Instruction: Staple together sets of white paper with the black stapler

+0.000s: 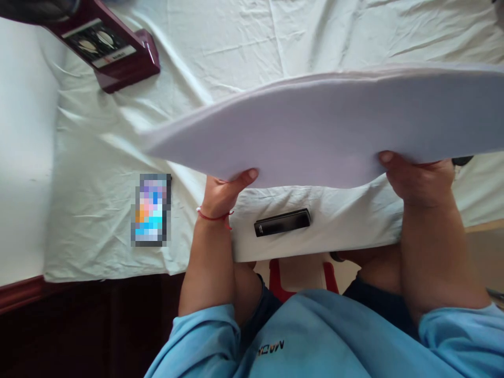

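A wide stack of white paper sheets [315, 126] is held up over the cloth-covered table, bending along its length. My left hand [226, 191] grips its near edge, thumb on top and the other fingers hidden beneath. Farther right, my right hand [419, 176] pinches the same edge, its thumb lying on the paper and its fingers out of sight underneath. Between my forearms, on the cloth, lies a black stapler-like object [282, 222], touched by neither hand.
A phone [151, 210] with a blurred screen lies left on the pale cloth [94, 210]. Behind it, a dark red stand [126, 52] with a label rises at the upper left. A dark object [462, 160] shows partly beside my right wrist. Below the table edge is a red stool [275, 278].
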A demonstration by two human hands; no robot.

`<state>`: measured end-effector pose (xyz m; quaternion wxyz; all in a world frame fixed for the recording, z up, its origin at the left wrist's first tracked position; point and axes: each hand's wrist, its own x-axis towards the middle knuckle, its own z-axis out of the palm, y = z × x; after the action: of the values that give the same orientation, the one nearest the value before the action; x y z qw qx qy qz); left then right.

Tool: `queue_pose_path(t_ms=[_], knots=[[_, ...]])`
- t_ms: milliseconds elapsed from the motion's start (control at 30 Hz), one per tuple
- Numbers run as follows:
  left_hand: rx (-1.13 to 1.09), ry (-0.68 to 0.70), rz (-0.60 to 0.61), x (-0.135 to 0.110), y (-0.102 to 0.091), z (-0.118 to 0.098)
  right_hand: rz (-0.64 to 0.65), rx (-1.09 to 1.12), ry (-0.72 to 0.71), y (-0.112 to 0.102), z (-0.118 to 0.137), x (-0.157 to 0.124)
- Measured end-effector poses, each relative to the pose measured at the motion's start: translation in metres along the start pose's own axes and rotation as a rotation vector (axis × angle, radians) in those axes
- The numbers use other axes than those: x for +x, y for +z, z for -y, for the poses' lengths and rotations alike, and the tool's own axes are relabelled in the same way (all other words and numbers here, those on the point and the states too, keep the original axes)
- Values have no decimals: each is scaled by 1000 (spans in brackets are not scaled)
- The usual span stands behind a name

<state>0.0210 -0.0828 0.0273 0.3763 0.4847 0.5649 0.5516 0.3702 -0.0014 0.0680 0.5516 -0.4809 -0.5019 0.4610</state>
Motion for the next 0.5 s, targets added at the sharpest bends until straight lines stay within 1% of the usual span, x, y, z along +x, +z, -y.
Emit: queue_pose_path(t_ms=[100,167,267,367,500], knots=[[146,-34,71,2,2,-4,150,-119,-21,-3,0,0],[206,-33,111,3,3,-5,188,-138,27,-3,1,-1],[195,-31,106,4,6,-9,162,-96,99,0,1,-1],[146,-70,99,2,9,-14,132,-64,118,4,0,1],[48,-194,124,2,12,-20,126,7,168,4,-1,5]])
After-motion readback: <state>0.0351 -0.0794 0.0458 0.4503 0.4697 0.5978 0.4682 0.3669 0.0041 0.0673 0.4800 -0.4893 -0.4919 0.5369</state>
